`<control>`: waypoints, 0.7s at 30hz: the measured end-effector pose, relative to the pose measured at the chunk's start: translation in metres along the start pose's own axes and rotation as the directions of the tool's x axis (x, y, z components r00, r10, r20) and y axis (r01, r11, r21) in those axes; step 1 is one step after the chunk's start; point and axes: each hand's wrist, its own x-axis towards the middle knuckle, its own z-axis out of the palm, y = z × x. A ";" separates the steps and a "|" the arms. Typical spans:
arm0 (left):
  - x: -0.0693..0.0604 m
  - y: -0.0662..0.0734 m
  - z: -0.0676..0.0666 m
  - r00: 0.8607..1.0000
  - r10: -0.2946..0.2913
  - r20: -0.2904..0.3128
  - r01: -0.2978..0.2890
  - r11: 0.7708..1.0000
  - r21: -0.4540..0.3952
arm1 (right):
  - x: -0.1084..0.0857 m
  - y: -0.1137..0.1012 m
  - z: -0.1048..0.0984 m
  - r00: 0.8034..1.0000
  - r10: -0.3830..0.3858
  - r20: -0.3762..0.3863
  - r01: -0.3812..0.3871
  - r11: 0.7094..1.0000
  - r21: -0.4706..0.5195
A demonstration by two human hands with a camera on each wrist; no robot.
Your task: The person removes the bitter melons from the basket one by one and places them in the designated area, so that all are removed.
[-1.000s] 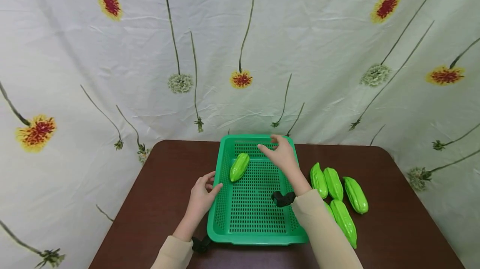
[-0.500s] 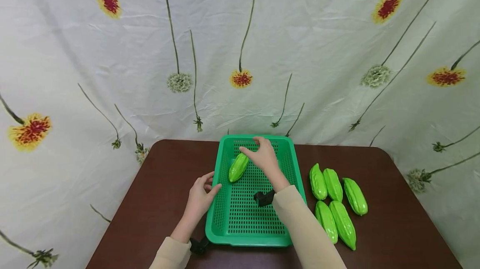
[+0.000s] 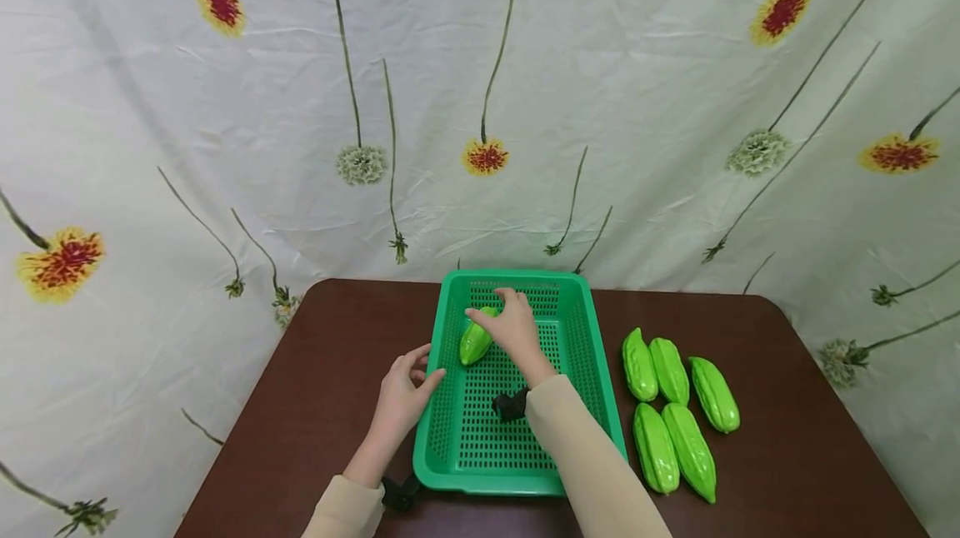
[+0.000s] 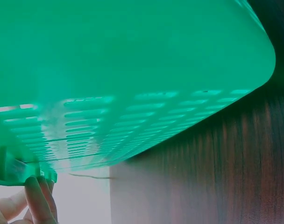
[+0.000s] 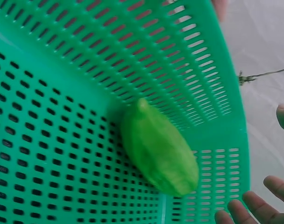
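A green plastic basket (image 3: pixel 425 438) with slotted walls stands on the table. In it, toward the far left, lies a bright green ridged gourd (image 3: pixel 474 344), also seen whole in the right wrist view as the gourd (image 5: pixel 158 149). My right hand (image 3: pixel 513 330) hovers over the gourd's far end, thumb and fingers spread apart and touching nothing. In the right wrist view, the right fingertips (image 5: pixel 237 210) show at the lower right, clear of the gourd. My left hand (image 3: pixel 403 388) holds the basket's left rim, and in the left wrist view its fingers (image 4: pixel 37 198) touch the edge.
Several more green gourds (image 3: pixel 693 450) lie on the dark brown table (image 3: pixel 795 455) to the right of the basket. A flowered white cloth (image 3: pixel 420 105) hangs behind the table. Black wrist cameras (image 3: pixel 510 405) are strapped beneath the wrists.
My right hand has moved left and a little nearer, from the basket's far right side to above the gourd. The left hand stays at the rim.
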 end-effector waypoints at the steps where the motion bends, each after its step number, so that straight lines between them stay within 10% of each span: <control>1: 0.000 0.000 0.000 1.000 0.000 0.001 0.000 1.000 -0.001 | 0.000 0.002 0.002 1.000 0.002 0.000 -0.002 1.000 -0.001; 21: -0.001 -0.002 0.000 1.000 0.007 -0.001 -0.007 1.000 0.011 | -0.001 0.017 0.039 0.995 0.083 -0.061 -0.085 0.996 -0.029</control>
